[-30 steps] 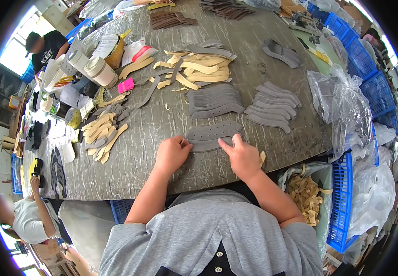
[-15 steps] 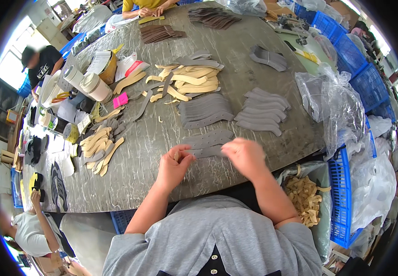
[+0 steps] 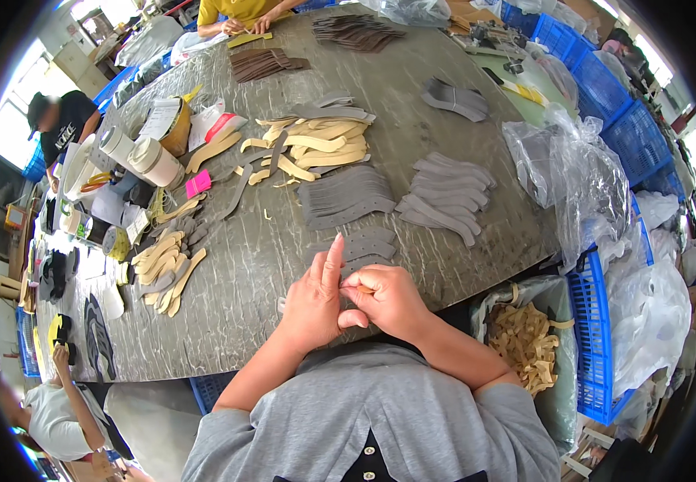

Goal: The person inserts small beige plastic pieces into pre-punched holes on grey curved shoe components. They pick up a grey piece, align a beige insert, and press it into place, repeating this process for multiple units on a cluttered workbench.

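My left hand (image 3: 313,301) and my right hand (image 3: 388,301) meet over the near edge of the table. On the left hand one finger points up, the thumb sticks out and the other fingers curl; what they hold is hidden. My right fingers pinch a small tan piece (image 3: 363,289) against the left hand. A bit of something pale (image 3: 281,305) shows beside the left hand. Just beyond lie a few grey strips with small holes (image 3: 368,243), partly covered by my hands. Farther off are a stack of grey strips (image 3: 346,197) and a fanned row of grey strips (image 3: 447,193).
Cream strips (image 3: 324,149) lie heaped mid-table, with more cream strips (image 3: 173,265) at left. Tubs (image 3: 155,161) and a pink pad (image 3: 198,184) stand left. A lined bin of tan scraps (image 3: 525,345) and blue crates (image 3: 593,329) are at right. Co-workers sit around the table.
My hands have come together, the right moving left and nearer me. The small tan piece, earlier at my left fingers, now shows at my right fingertips. The view has shifted slightly.
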A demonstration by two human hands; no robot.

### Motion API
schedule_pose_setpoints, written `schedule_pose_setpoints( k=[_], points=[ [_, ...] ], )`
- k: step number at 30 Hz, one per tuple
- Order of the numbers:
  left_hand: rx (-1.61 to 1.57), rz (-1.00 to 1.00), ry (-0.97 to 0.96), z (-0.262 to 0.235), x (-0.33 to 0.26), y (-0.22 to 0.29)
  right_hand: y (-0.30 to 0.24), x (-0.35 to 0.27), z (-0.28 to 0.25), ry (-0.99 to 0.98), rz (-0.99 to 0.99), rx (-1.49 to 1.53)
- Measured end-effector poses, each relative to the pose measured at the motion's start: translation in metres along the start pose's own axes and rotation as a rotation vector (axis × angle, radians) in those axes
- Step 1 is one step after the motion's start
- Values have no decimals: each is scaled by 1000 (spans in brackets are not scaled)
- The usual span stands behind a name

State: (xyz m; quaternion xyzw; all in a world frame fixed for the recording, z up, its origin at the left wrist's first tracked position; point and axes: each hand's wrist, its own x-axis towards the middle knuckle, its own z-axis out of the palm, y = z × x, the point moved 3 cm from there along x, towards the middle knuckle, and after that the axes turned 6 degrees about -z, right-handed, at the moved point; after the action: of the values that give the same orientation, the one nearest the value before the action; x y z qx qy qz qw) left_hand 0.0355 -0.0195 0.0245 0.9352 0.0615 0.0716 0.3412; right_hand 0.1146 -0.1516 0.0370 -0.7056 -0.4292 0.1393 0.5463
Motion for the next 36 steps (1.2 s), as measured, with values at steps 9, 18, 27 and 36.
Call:
schedule_pose_setpoints(
  k=[9, 18, 27, 36],
  points=[
    [-126, -14, -75, 8, -6, -7, 13, -5, 10, 66, -86, 76],
    [-184, -15, -118, 9, -11, -10, 6, -4, 10, 29, -15, 89],
    [-118, -40, -135, 6, -12, -7, 4, -6, 11, 43, -38, 67],
    [-341, 18, -120, 13, -11, -16, 6, -5, 11, 55, 21, 231]
  ],
)
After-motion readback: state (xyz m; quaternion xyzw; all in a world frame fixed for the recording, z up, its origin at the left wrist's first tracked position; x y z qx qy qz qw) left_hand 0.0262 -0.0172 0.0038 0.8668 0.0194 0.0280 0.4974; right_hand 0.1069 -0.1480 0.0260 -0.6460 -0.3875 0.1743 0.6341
